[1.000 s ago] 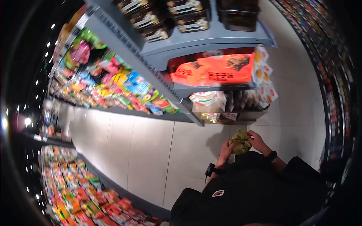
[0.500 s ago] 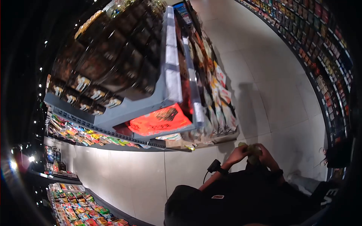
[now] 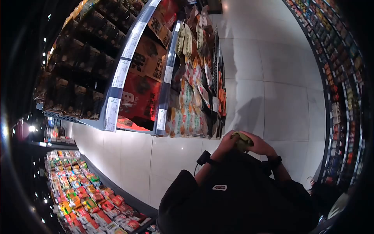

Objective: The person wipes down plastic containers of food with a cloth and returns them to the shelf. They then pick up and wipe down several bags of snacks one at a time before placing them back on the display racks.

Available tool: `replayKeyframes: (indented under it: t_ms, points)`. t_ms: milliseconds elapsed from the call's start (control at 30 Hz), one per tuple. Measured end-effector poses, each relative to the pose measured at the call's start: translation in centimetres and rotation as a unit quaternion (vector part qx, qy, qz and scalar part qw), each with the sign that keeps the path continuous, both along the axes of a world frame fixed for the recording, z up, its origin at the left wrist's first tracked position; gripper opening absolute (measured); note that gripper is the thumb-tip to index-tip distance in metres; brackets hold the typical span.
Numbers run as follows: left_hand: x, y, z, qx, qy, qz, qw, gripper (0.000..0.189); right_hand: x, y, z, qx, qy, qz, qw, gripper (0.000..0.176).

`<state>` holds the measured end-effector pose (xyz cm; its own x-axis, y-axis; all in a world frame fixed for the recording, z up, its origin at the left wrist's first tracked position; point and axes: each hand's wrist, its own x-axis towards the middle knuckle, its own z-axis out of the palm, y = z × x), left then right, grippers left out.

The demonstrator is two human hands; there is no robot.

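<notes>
Close to my chest, both hands hold a small yellowish-green object [image 3: 242, 140] that looks like a crumpled packet; its exact kind is too small and dim to tell. My left hand [image 3: 225, 143] grips it from the left with bent fingers. On its other side, my right hand [image 3: 260, 146] has its fingers wrapped over the edge. Part of the object is hidden behind the fingers. A dark band with a small box [image 3: 204, 157] is on my left wrist, and a dark watch-like band [image 3: 276, 160] circles the right one.
Just ahead on the left stands a store shelf with price strips [image 3: 124, 68], dark jars [image 3: 78, 93], red bags [image 3: 136, 95] and clear food bags [image 3: 191, 117]. A low bin of colourful packets [image 3: 93, 199] lies at lower left. Stocked shelves [image 3: 331, 82] line the right, across the tiled floor [image 3: 286, 111].
My view has turned and come nearer the shelf, showing more of its bags and price strips. Both hands appear farther left and slightly higher, still holding the greenish object.
</notes>
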<state>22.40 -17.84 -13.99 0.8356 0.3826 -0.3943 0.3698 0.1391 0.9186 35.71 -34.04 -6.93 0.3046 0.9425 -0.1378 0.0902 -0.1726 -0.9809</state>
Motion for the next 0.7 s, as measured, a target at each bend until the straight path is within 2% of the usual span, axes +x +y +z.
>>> replayKeyframes:
  t_ms: [33,67,133,167,200,233,267,300,367,400,433,533,600,633,667,700]
  points:
    - [0.5,0.8,0.7,-0.084,0.004,0.023,0.996,0.030,1.8,0.9,0.4,-0.044,0.041,0.046,0.997,0.065]
    - [0.5,1.6,0.1,-0.088,0.006,0.035,0.995,0.030,3.8,1.7,-0.2,-0.062,0.046,0.060,0.995,0.060]
    - [-0.4,2.9,-2.2,-0.160,0.044,0.227,0.960,0.036,8.0,3.6,-0.1,-0.095,0.084,0.074,0.989,0.056]
    - [-1.3,3.4,-4.3,-0.033,0.140,0.278,0.950,0.044,9.8,4.6,-0.2,-0.123,0.115,0.074,0.983,0.052]
    - [-3.5,3.6,-9.0,0.055,0.163,0.320,0.932,0.051,11.7,5.3,-2.0,-0.075,0.065,0.074,0.992,0.047]
    - [-5.4,2.5,-13.1,0.157,0.250,0.387,0.873,0.060,13.2,6.1,-2.2,-0.086,0.068,0.090,0.990,0.047]
    - [-5.4,1.7,-11.6,0.124,0.291,0.450,0.835,0.077,14.9,7.1,-1.9,-0.115,0.105,0.085,0.984,0.048]
    - [-5.1,1.9,-10.6,0.153,0.339,0.436,0.819,0.082,16.6,8.2,-1.5,-0.144,0.139,0.080,0.976,0.048]
    - [-4.3,1.7,-11.0,0.300,0.152,0.496,0.801,0.079,18.7,9.9,-1.5,-0.206,0.127,0.115,0.963,0.050]
    - [-3.4,2.3,-11.6,0.293,0.161,0.508,0.794,0.079,19.8,11.0,-2.2,-0.174,0.091,0.144,0.970,0.052]
    - [-2.3,3.2,-12.1,0.275,0.157,0.534,0.784,0.067,20.8,12.1,-3.1,-0.139,0.056,0.172,0.974,0.053]
    - [-0.4,4.4,-12.4,0.225,0.148,0.604,0.751,0.035,22.4,14.4,-4.8,-0.137,0.088,0.216,0.963,0.050]
    - [0.0,4.6,-11.7,0.242,0.186,0.619,0.724,0.035,23.3,15.8,-3.9,-0.149,0.115,0.231,0.955,0.050]
    - [0.1,5.1,-11.1,0.265,0.186,0.617,0.717,0.034,23.8,17.1,-2.4,-0.222,0.128,0.262,0.931,0.049]
    - [-0.1,5.5,-9.3,0.142,0.300,0.586,0.739,0.026,24.4,18.1,-1.6,-0.294,0.139,0.289,0.900,0.048]
    - [-0.9,5.1,-11.0,0.279,0.195,0.628,0.700,0.026,25.1,18.9,-1.8,-0.295,0.135,0.300,0.897,0.048]
